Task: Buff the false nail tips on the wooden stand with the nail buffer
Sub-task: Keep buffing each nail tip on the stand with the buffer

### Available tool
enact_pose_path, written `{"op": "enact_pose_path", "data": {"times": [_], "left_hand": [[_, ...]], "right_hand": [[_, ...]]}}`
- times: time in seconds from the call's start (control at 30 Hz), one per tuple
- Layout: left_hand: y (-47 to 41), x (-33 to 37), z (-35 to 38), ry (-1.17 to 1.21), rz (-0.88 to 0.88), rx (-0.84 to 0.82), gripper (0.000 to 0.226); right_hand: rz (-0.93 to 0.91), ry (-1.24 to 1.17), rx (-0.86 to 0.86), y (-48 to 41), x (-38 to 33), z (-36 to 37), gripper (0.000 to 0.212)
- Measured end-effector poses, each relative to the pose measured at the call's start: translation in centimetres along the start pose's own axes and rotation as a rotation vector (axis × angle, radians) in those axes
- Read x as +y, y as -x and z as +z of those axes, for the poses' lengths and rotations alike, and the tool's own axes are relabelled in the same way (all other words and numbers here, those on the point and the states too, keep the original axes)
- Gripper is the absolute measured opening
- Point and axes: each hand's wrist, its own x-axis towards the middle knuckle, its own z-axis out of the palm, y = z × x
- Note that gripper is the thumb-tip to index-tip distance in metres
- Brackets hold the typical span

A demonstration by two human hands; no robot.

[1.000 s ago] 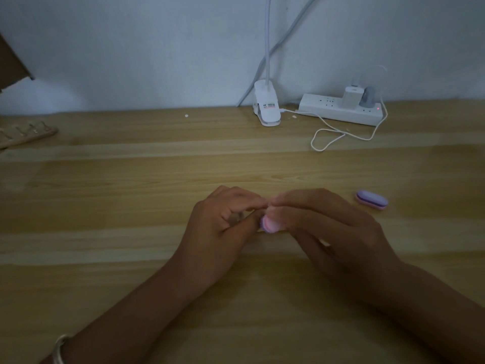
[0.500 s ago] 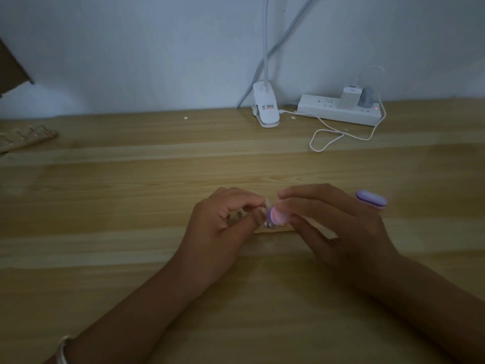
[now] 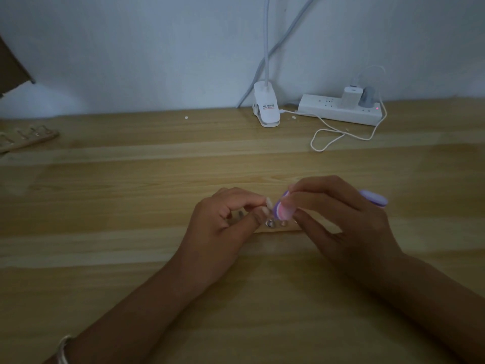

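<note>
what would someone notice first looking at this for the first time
The two hands close together at the middle of the wooden table draw the eye: the left hand pinches a pale false nail tip, and the right hand holds a pink and purple nail buffer right beside it, above the wooden stand. At the back by the wall are a white clip lamp and a power strip showing a red light.

- The white lamp clip (image 3: pixel 266 111), at the far edge of the table, carries a small label (image 3: pixel 270 106) with a dark mark and red print beneath it. The characters are too small and blurred to read.
- The white power strip (image 3: pixel 328 111), right of the clip, shows a lit red dot (image 3: pixel 377 108) near its right end; any lettering on it is illegible.
- Nothing else can be read.
</note>
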Motion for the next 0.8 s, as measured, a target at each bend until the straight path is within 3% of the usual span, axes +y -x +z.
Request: {"op": "enact_pose_path", "data": {"times": [0.43,0.53,0.63,0.73,0.8], "left_hand": [[0.0,-0.1,0.1,0.033,0.004,0.012,0.014],[0.0,0.0,-0.1,0.033,0.014,0.016,0.008],[0.0,0.0,-0.1,-0.028,0.033,0.038,0.009],[0.0,-0.3,-0.1,-0.12,0.046,0.044,0.023],[0.0,-0.3,-0.1,-0.168,0.052,0.044,0.02]], "right_hand": [[-0.014,-0.066,-0.054,0.5,-0.8,0.6,0.016],[0.054,0.062,-0.025,0.1,0.6,-0.4,0.014],[0.133,0.042,0.01,-0.2,0.9,-0.8,0.02],[0.048,0.017,-0.04,0.2,0.0,0.0,0.022],[-0.001,0.006,-0.1,0.3,0.0,0.2,0.024]]}}
